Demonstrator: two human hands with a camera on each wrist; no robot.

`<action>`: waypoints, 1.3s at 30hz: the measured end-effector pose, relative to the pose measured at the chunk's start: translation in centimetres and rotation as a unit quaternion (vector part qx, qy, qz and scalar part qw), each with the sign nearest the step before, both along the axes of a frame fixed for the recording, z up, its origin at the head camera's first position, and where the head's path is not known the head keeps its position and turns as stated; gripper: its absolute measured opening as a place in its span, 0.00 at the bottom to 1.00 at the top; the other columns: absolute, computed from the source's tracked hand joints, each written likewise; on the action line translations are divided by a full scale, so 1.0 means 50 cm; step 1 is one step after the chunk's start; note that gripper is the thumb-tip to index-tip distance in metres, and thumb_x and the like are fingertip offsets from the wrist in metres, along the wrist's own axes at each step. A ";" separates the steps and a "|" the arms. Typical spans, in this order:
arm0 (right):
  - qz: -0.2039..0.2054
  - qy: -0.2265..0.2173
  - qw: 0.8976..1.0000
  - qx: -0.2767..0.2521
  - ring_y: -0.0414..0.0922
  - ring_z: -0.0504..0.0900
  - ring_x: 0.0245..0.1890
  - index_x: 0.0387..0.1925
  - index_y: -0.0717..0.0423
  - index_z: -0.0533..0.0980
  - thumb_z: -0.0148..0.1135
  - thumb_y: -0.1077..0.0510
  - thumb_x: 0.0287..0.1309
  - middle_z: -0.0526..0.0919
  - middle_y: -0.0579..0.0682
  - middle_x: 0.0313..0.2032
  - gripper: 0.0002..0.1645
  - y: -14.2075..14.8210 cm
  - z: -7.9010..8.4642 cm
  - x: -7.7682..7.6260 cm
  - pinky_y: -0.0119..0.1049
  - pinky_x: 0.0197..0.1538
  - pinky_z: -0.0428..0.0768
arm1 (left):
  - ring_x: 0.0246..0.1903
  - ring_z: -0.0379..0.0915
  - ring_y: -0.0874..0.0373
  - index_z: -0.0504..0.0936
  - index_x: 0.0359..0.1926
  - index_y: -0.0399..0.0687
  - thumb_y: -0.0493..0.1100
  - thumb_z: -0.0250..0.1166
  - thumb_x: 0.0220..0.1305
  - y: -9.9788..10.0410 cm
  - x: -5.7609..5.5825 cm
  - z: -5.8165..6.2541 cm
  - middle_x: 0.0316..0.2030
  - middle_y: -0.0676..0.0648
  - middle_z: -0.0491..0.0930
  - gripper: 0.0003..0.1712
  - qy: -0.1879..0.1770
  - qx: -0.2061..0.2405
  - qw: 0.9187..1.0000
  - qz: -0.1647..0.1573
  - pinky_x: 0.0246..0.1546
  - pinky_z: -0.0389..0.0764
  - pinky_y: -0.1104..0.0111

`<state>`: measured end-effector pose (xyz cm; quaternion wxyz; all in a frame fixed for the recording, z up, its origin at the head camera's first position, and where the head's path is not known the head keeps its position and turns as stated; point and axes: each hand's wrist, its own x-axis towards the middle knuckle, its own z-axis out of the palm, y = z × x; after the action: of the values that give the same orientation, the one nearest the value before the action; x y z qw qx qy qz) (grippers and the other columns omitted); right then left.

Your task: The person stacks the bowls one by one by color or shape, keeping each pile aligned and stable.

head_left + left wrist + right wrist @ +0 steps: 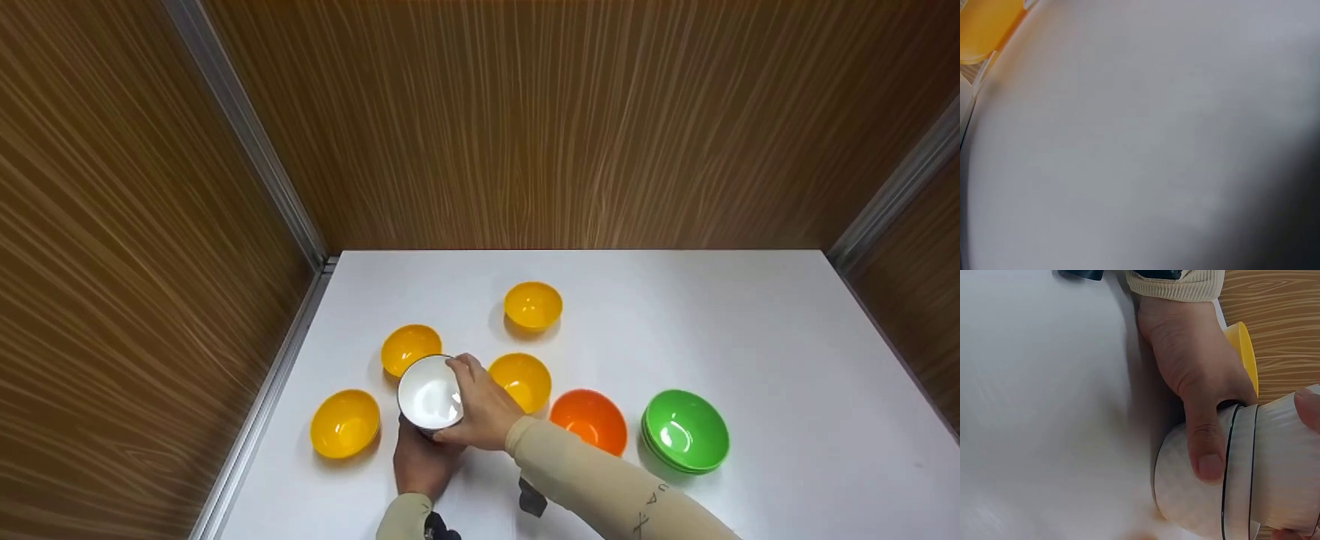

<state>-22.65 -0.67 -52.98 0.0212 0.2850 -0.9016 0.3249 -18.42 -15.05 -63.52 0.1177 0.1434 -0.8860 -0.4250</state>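
A white bowl (430,390) with a thin dark rim faces up near the table's front left. My right hand (484,409) holds it by the rim, fingers and thumb on its right side. Below, my left hand (424,465) grips the lower white bowls (1179,472), its thumb across their side in the right wrist view. There, the upper white bowl (1286,461) sits in the mouth of the lower ones, and my right fingertips (1310,410) touch it. How deep it sits is hidden. The left wrist view is mostly blurred white.
Several yellow bowls stand around the hands, one (345,424) left, one (411,349) behind, one (521,379) beside the right hand, one (533,306) farther back. An orange bowl (589,416) is partly behind the right sleeve. Stacked green bowls (686,431) stand right. Wood-patterned walls (525,127) enclose the table.
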 end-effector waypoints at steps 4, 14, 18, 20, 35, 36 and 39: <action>0.000 0.001 1.000 0.001 0.49 0.74 0.55 0.69 0.56 0.56 0.80 0.38 0.32 0.63 0.53 0.62 0.65 0.001 -0.010 -0.003 0.41 0.60 0.75 | 0.63 0.64 0.49 0.51 0.73 0.46 0.65 0.79 0.31 -0.001 0.001 -0.004 0.65 0.42 0.66 0.71 0.004 0.001 1.000 0.004 0.64 0.67 0.56; -0.008 0.019 1.000 0.016 0.49 0.77 0.50 0.66 0.57 0.58 0.78 0.35 0.33 0.64 0.53 0.61 0.63 0.003 -0.019 -0.003 0.42 0.52 0.79 | 0.62 0.66 0.48 0.52 0.72 0.43 0.61 0.79 0.34 -0.003 0.001 -0.013 0.64 0.41 0.67 0.68 0.038 -0.011 0.999 0.002 0.63 0.68 0.54; -0.014 0.018 0.999 0.030 0.49 0.78 0.49 0.65 0.57 0.58 0.77 0.33 0.33 0.63 0.53 0.61 0.62 0.004 -0.024 -0.003 0.43 0.51 0.80 | 0.61 0.67 0.48 0.53 0.72 0.43 0.59 0.79 0.35 -0.004 0.001 -0.016 0.63 0.40 0.68 0.67 0.057 -0.013 0.998 0.003 0.62 0.69 0.54; -0.016 0.019 0.999 0.036 0.49 0.78 0.48 0.65 0.57 0.58 0.77 0.33 0.34 0.63 0.53 0.61 0.62 0.004 -0.027 -0.003 0.43 0.50 0.81 | 0.60 0.68 0.48 0.54 0.71 0.43 0.58 0.79 0.36 -0.004 0.000 -0.019 0.63 0.40 0.69 0.65 0.073 -0.015 0.997 0.002 0.61 0.70 0.55; -0.015 -0.002 0.999 0.040 0.51 0.78 0.50 0.68 0.56 0.55 0.76 0.33 0.34 0.62 0.55 0.63 0.65 0.008 -0.035 -0.007 0.44 0.52 0.80 | 0.61 0.67 0.48 0.54 0.71 0.43 0.55 0.79 0.38 -0.007 -0.001 -0.025 0.64 0.40 0.67 0.63 0.084 -0.021 0.996 -0.007 0.62 0.69 0.55; -0.014 -0.004 0.999 0.038 0.51 0.78 0.50 0.69 0.57 0.55 0.77 0.33 0.33 0.62 0.55 0.63 0.66 0.009 -0.036 -0.008 0.45 0.53 0.80 | 0.61 0.67 0.48 0.54 0.71 0.42 0.55 0.79 0.38 -0.007 -0.002 -0.026 0.64 0.40 0.67 0.63 0.085 -0.022 0.996 -0.008 0.62 0.69 0.54; -0.010 -0.008 0.999 0.031 0.51 0.78 0.50 0.70 0.57 0.53 0.78 0.34 0.33 0.62 0.56 0.63 0.68 0.011 -0.036 -0.010 0.45 0.53 0.79 | 0.60 0.68 0.47 0.54 0.71 0.43 0.55 0.79 0.37 -0.008 -0.002 -0.028 0.64 0.39 0.68 0.63 0.090 -0.024 0.996 -0.009 0.61 0.70 0.54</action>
<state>-23.16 -0.10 -54.77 0.0082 0.2740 -0.9141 0.2988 -18.52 -15.42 -64.93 0.1966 0.0941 -0.8830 -0.4157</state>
